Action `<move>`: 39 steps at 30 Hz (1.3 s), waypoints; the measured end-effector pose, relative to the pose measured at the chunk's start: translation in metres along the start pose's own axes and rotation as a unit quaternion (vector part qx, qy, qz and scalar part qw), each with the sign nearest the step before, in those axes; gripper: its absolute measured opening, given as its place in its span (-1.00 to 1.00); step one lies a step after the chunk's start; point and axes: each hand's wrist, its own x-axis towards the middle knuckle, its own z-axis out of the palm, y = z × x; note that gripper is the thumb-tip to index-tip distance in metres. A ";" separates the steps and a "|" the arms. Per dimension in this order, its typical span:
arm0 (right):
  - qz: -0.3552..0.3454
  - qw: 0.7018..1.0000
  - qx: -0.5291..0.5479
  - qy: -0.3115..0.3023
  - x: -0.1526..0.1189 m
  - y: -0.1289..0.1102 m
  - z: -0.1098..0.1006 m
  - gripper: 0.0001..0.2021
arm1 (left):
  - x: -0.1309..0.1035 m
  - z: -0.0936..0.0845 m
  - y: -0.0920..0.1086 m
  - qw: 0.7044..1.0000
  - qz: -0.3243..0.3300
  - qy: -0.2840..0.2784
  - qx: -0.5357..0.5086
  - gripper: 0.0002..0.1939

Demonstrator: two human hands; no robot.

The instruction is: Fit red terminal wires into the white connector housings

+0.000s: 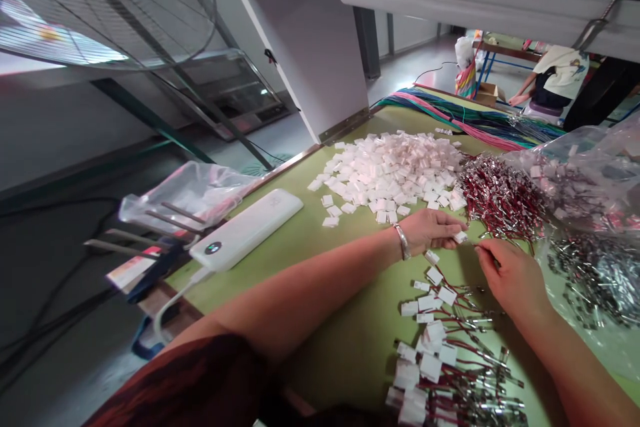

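My left hand, with a metal bracelet at the wrist, pinches a small white plastic connector housing. Close to its right, my right hand has thumb and forefinger pressed together on a thin wire, whose tip points toward the housing. Whether the wire is inside the housing is too small to tell. Below both hands lie several white housings with short red wires and metal terminals attached. A large heap of loose white housings is beyond my left hand, and a pile of red wires with metal terminals beyond my right.
Clear plastic bags of parts and loose metal-ended wires lie at the right. Long coloured wires cross the far edge. A white power bank with a cable sits left. A fan stands upper left; a person sits behind.
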 end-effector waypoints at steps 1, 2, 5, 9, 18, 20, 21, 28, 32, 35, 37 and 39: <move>0.004 1.000 -0.016 -0.005 0.000 -0.001 -0.001 -0.77 | 0.000 0.000 0.001 1.000 0.004 -0.002 0.016 -0.96; 0.009 0.999 -0.034 -0.013 0.000 -0.002 -0.001 -0.77 | -0.001 0.000 0.001 0.999 0.011 -0.005 0.037 -0.93; 0.025 0.995 -0.081 -0.052 0.000 -0.007 -0.003 -0.78 | -0.002 0.001 0.000 0.991 0.037 -0.022 0.129 -0.88; 0.035 0.994 -0.075 -0.071 -0.002 -0.015 0.000 -0.77 | -0.002 0.002 -0.004 0.978 0.045 -0.045 0.200 -0.83; 0.048 0.989 0.032 -0.137 -0.002 -0.020 -0.005 -0.80 | 0.003 -0.005 -0.015 0.970 0.017 -0.141 0.196 -0.83; 0.066 0.979 0.040 -0.189 -0.001 -0.020 -0.011 -0.80 | 0.002 -0.002 -0.015 0.955 0.026 -0.153 0.253 -0.88; 0.079 0.973 0.049 -0.213 0.000 -0.021 -0.014 -0.80 | 0.001 -0.001 -0.014 0.942 0.042 -0.157 0.295 -0.89; 0.032 0.962 0.098 -0.255 -0.002 -0.034 -0.015 -0.81 | -0.015 0.003 0.000 0.798 0.130 -0.165 0.565 -0.94; -0.019 0.906 0.159 -0.391 -0.009 -0.042 -0.029 -0.79 | -0.028 0.016 -0.010 0.783 0.045 -0.270 0.559 -0.91; -0.072 0.866 0.179 -0.461 -0.012 -0.047 -0.043 -0.80 | -0.035 0.028 -0.020 0.761 -0.023 -0.374 0.530 -0.81; -0.089 0.854 0.175 -0.481 -0.013 -0.046 -0.050 -0.80 | -0.036 0.032 -0.024 0.741 0.017 -0.408 0.533 -0.78; -0.078 0.863 0.165 -0.471 -0.010 -0.040 -0.056 -0.80 | -0.035 0.033 -0.023 0.742 0.097 -0.390 0.537 -0.83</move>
